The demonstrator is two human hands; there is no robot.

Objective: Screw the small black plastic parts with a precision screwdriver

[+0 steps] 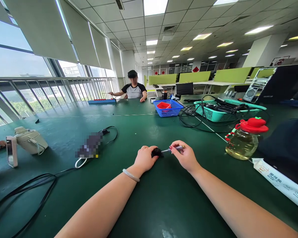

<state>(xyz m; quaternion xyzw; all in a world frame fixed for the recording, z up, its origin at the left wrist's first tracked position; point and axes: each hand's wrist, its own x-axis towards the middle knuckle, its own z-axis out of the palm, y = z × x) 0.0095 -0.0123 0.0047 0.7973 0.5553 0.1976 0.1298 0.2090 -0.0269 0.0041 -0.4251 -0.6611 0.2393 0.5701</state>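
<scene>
Near the middle of the green table (149,205), my left hand (145,158) is closed around a small black object (157,152), which rests on the tabletop. My right hand (185,155) pinches a slim metal screwdriver-like tool (179,147) between thumb and fingers. The tool lies nearly level and points left, its tip at the right side of the black object. Whether the tip touches it is too small to tell. A pale bangle (131,175) circles my left wrist.
Left are a blurred dark device (90,145) with a cable and a beige bottle (31,140). Blue basket (168,110) and green basket (213,115) stand ahead. Right are a red-lidded jar (243,142) and a white packet (280,181). A person (133,89) sits opposite; another person's hand is far left.
</scene>
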